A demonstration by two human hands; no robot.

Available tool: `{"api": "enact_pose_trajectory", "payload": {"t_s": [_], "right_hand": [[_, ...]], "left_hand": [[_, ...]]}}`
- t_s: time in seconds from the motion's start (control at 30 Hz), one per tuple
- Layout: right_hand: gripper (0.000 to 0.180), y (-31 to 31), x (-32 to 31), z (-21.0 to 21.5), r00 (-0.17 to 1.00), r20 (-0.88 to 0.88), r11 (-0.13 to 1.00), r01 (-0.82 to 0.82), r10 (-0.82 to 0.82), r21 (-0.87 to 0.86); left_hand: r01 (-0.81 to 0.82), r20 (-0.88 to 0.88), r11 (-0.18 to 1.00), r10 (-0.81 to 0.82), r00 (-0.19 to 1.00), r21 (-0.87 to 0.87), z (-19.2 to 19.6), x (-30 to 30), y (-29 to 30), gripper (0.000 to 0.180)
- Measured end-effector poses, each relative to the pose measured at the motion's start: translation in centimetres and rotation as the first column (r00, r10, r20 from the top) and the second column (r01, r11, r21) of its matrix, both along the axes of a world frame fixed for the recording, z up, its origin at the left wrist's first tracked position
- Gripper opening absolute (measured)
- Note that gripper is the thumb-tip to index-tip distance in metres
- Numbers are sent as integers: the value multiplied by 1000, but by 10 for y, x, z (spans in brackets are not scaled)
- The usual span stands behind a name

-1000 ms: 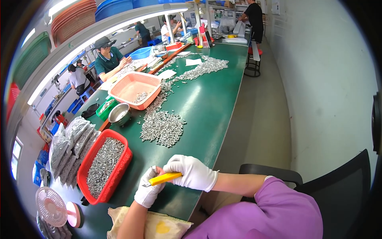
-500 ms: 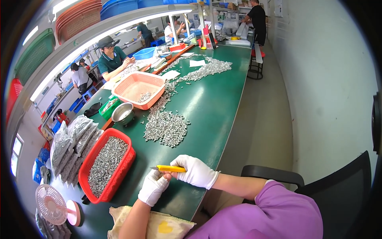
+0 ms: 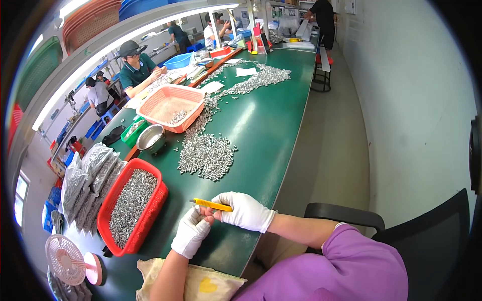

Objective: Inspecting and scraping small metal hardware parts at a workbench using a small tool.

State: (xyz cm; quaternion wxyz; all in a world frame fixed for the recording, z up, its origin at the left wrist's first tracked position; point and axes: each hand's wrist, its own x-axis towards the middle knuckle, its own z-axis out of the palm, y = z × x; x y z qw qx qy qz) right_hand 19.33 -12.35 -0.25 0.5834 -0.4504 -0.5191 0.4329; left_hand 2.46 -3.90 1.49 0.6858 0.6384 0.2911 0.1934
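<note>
My right hand point(image 3: 246, 212), in a white glove, is closed around a yellow utility knife point(image 3: 213, 204) whose tip points left. Just below the knife, my left hand point(image 3: 192, 234), also gloved but with bare fingertips, is pinched together; whatever it holds is too small to make out. The two hands meet at the fingertips over the green tabletop point(image 3: 221, 253). Ahead of them lies a heap of small silvery metal parts point(image 3: 207, 158). To the left, a red basket point(image 3: 161, 193) is filled with similar parts.
A metal bowl point(image 3: 150, 139), a green box point(image 3: 133, 129) and a pale orange basket point(image 3: 148, 108) stand farther off. Stacked plastic bags point(image 3: 90, 183) and a pink fan point(image 3: 65, 261) are on the left. A cloth point(image 3: 216, 287) lies near me. One co-worker point(image 3: 135, 70) sits across the table.
The knife's tip has lifted slightly away from my left fingertips, and the knife lies at a changed tilt. Both hands stay close together. The whole view has shifted a little.
</note>
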Motion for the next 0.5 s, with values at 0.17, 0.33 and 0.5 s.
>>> {"api": "enact_pose_trajectory", "payload": {"t_s": [0.17, 0.33, 0.5], "right_hand": [[49, -8, 10, 2, 985, -172, 998, 37, -29, 45], [54, -41, 34, 9, 925, -373, 993, 28, -70, -118], [53, -68, 52, 17, 943, -307, 982, 78, -129, -172]], "left_hand": [[-40, -22, 998, 41, 999, 55, -3, 1, 1, 17], [-73, -39, 992, 77, 996, 104, -3, 1, 0, 12], [-59, -55, 990, 67, 996, 129, -3, 1, 0, 13]]}}
